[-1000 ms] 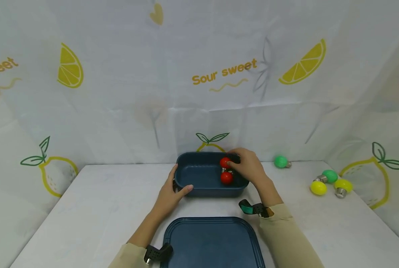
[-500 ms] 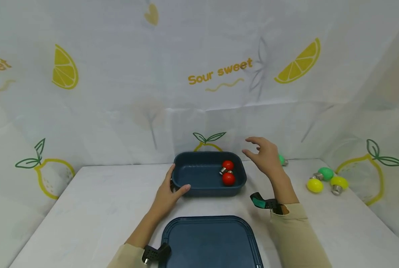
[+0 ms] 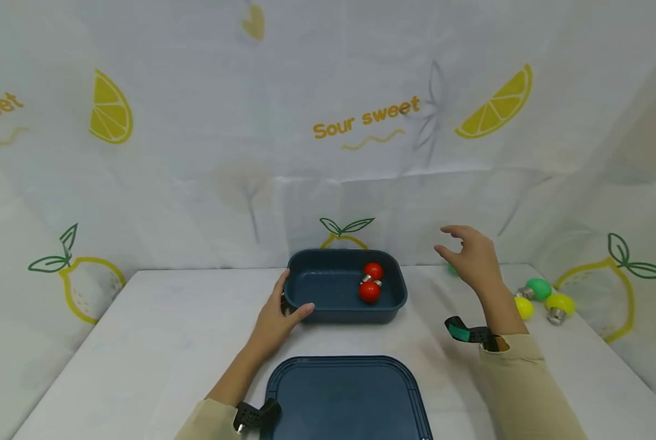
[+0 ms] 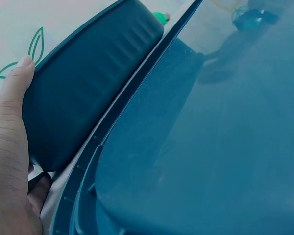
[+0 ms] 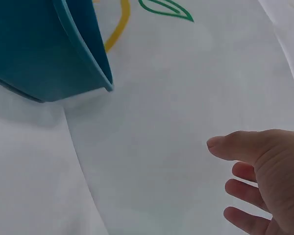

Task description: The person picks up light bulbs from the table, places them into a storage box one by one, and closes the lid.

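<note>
Head: left hand (image 3: 272, 318) grips blue box (image 3: 355, 316) holding two red bulbs (image 3: 373, 271); right hand (image 3: 475, 260), empty, wide, partly hiding green bulb (image 3: 452, 270), might nudge it rolling. Left wrist: jerk could bump box against nearby tray (image 4: 225, 161). Right wrist: box apart.

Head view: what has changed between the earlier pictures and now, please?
The right hand let go of the far red bulb in the blue box and moved right, now holding nothing. The red bulbs shifted slightly. The left hand stays on the blue box.
</note>
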`<state>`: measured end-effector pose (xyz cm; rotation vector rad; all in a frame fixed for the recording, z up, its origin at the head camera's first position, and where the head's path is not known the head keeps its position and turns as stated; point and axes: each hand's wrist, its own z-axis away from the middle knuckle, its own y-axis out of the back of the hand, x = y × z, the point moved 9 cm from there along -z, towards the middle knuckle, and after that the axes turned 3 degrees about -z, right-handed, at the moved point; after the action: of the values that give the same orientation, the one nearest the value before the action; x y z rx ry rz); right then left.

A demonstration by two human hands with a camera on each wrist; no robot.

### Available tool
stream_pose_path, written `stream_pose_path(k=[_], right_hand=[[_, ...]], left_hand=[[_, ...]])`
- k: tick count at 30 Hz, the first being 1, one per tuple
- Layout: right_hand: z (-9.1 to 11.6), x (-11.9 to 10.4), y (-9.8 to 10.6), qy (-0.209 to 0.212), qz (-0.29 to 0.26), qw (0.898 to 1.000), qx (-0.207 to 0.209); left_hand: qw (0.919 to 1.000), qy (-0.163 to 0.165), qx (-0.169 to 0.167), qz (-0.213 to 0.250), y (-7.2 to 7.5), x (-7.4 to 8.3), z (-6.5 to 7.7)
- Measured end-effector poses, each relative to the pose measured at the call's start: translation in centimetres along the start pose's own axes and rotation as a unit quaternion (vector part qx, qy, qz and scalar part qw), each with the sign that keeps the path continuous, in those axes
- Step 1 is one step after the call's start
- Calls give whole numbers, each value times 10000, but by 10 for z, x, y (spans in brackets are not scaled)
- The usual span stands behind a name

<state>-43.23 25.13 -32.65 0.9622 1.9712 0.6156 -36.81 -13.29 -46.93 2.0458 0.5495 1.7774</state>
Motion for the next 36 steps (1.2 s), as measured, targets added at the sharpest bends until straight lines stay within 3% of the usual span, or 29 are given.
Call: stream_pose_path(k=[4, 20, 27, 36], right_hand=[[3, 20, 0, -217, -171, 9995, 129], [22, 89, -26, -1034, -158, 9940, -310], [30, 100, -34, -1022, -300, 9941, -184], [36, 118, -50, -1301, -474, 9894, -447]], left_hand=[[10000, -4, -25, 18, 0, 1, 0], [10000, 6, -16, 39, 0, 1, 1], [10000, 16, -13, 27, -1, 0, 1], [10000, 38, -19, 20, -1, -1, 0]])
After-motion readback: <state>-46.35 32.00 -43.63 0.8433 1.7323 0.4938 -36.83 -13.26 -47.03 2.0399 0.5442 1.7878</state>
